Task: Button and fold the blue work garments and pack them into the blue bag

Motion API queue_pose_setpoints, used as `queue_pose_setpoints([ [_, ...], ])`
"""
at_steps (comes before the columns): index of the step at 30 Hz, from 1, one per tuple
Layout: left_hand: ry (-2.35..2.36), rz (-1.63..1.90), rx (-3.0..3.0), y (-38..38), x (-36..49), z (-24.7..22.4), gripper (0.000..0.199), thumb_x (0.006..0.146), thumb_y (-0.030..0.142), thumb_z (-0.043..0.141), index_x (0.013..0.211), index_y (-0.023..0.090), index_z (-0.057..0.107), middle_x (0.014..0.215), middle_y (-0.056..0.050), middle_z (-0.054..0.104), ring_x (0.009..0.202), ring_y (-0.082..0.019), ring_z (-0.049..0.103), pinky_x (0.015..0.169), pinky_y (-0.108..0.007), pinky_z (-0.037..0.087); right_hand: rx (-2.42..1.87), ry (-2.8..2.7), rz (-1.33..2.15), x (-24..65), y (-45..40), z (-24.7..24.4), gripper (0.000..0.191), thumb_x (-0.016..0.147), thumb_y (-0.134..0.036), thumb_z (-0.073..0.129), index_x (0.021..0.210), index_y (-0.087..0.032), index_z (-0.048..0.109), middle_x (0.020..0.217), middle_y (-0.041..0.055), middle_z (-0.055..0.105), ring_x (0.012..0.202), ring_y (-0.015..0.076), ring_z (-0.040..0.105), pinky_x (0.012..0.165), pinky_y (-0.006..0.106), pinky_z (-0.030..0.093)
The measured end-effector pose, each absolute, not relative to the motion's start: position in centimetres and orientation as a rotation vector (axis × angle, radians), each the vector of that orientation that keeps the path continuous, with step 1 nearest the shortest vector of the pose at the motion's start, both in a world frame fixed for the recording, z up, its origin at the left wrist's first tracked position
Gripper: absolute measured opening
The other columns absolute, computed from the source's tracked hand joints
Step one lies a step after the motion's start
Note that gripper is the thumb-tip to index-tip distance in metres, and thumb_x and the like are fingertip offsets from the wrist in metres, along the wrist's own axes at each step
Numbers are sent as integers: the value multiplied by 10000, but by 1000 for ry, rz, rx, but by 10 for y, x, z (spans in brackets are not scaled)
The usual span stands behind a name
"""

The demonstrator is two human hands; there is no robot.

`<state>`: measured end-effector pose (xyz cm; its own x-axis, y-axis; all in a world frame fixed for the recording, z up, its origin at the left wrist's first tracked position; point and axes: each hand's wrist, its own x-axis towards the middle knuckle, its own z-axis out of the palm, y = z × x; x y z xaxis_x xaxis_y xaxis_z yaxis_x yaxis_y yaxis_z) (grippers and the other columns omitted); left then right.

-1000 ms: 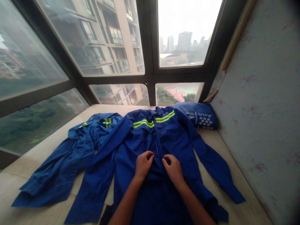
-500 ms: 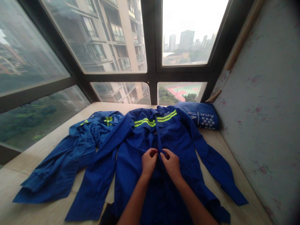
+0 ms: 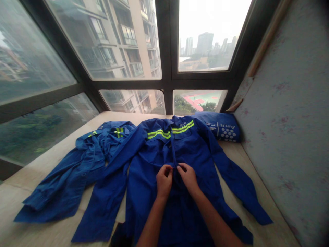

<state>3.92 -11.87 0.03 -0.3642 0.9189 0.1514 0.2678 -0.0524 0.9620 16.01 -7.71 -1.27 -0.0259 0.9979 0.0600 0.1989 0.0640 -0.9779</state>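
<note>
A royal-blue fabric work jacket with lime-yellow chest stripes (image 3: 151, 171) lies spread, sleeves out, on a cream stone-look windowsill (image 3: 19, 192). The left hand (image 3: 163, 181) and right hand (image 3: 189, 176), side by side, each have a thumb-and-finger grip closed on its front opening, below the stripes. A crumpled, duller blue garment (image 3: 84, 168) lies left, partly under one sleeve; a rolled blue bundle with white lettering (image 3: 216, 120) sits behind the right shoulder.

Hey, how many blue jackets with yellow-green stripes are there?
2. The spread jacket lies beneath the left hand and right hand; the crumpled jacket is to its left, partly overlapped by it. Another could be hidden underneath.
</note>
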Motion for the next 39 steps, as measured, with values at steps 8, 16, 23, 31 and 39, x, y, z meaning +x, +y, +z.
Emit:
queue_pose_setpoints([
  [8, 1668, 1372, 1464, -120, 38, 2, 95, 831, 208, 552, 811, 207, 645, 779, -4, 673, 744, -171, 642, 724, -284, 488, -1301, -1463, 1010, 161, -75, -13, 271, 753, -397, 650, 872, -168, 736, 814, 72, 721, 737, 229, 642, 702, 336, 500],
  [16, 1841, 1316, 1547, -119, 45, 3, 151, 871, 226, 536, 942, 211, 669, 905, -52, 708, 854, -210, 664, 796, -338, 506, -1240, -1448, 941, 161, -79, -8, 225, 790, -372, 623, 853, -181, 724, 858, 69, 725, 799, 218, 650, 754, 327, 504],
  [23, 1983, 1118, 1718, -123, 46, 13, 169, 898, 260, 529, 943, 216, 686, 909, -60, 716, 829, -213, 665, 762, -326, 498, -1241, -1454, 1027, 163, -80, -7, 261, 817, -397, 603, 890, -176, 722, 925, 92, 741, 852, 239, 671, 796, 346, 522],
  [31, 2224, 606, 1970, -123, 43, 30, 210, 933, 241, 475, 939, 226, 683, 860, -71, 702, 766, -213, 661, 647, -269, 411, -1322, -1449, 847, 163, -86, 1, 247, 822, -358, 558, 893, -165, 694, 854, 79, 715, 767, 210, 640, 723, 309, 499],
  [39, 2084, 626, 2091, -118, 38, 36, 228, 955, 222, 444, 963, 235, 671, 917, -64, 705, 816, -199, 664, 674, -258, 415, -1266, -1657, 730, 163, -82, 5, 237, 813, -262, 520, 896, -164, 719, 763, 53, 680, 676, 181, 593, 657, 287, 466],
])
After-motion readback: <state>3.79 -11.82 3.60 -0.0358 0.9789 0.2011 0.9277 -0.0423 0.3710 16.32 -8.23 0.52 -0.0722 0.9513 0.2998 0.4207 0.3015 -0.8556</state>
